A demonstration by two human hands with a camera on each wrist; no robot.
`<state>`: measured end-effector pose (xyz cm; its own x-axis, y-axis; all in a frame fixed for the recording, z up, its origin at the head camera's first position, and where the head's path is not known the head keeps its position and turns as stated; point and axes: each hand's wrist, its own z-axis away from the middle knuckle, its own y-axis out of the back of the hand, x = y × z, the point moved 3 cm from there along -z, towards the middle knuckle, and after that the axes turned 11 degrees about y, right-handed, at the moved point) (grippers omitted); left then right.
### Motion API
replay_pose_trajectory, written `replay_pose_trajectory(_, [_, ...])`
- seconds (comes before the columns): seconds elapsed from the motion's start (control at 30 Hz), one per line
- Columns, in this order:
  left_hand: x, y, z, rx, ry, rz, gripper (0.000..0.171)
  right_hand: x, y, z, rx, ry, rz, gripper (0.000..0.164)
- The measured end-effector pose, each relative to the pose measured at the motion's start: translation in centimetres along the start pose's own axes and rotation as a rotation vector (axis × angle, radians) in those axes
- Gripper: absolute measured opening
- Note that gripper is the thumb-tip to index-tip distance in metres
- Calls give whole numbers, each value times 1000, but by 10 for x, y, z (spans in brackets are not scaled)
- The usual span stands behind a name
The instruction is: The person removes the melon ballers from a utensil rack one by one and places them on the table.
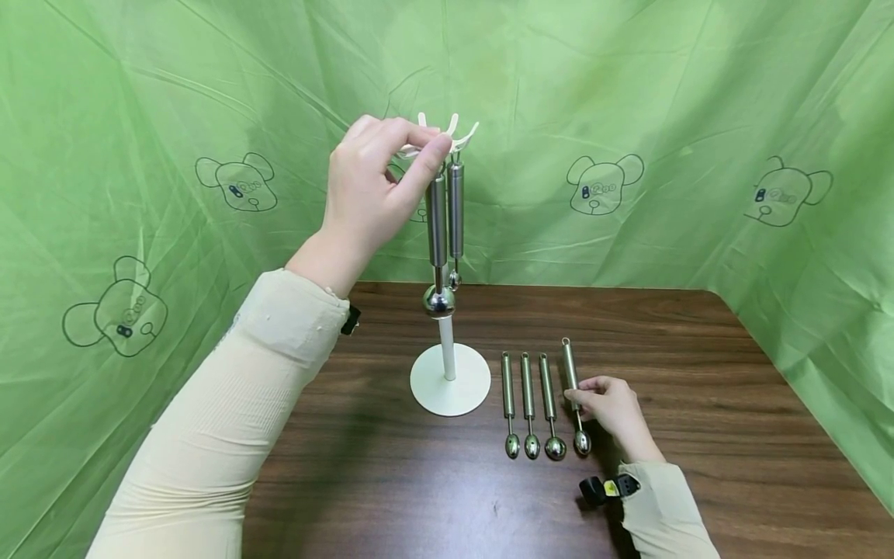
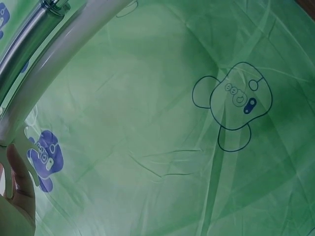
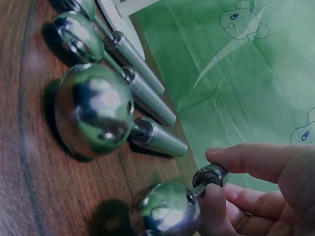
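Right hand [image 1: 616, 409] has a scoop [image 1: 582, 443] pinched by its handle [image 1: 569, 367], at 3 o'clock from the stand [image 1: 450, 398]; left hand [image 1: 377, 172] grips the hooks [image 1: 453, 124] up top. Probably best to pinch snugly and steer clear of the three scoops [image 1: 528, 388] at 9 o'clock.

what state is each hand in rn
Left hand: closed, holding the white stand by its pronged top.
Right hand: closed, pinching the rightmost metal utensil by its handle.
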<state>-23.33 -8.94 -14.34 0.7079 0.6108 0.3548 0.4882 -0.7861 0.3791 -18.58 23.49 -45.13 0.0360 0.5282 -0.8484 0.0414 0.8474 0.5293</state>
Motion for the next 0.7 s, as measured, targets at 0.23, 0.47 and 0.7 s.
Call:
replay_pose_trajectory(0.23, [-1, -1, 0, 4, -8, 2, 25, 4, -3, -3, -13, -26, 4, 30])
replay_pose_trajectory(0.47, [-1, -1, -1, 15, -14, 7, 25, 4, -4, -5, -28, -33, 23, 29])
replay_pose_trajectory(0.7, [-2, -1, 0, 12, 0, 0, 26, 7, -6, -6, -42, -45, 40, 27])
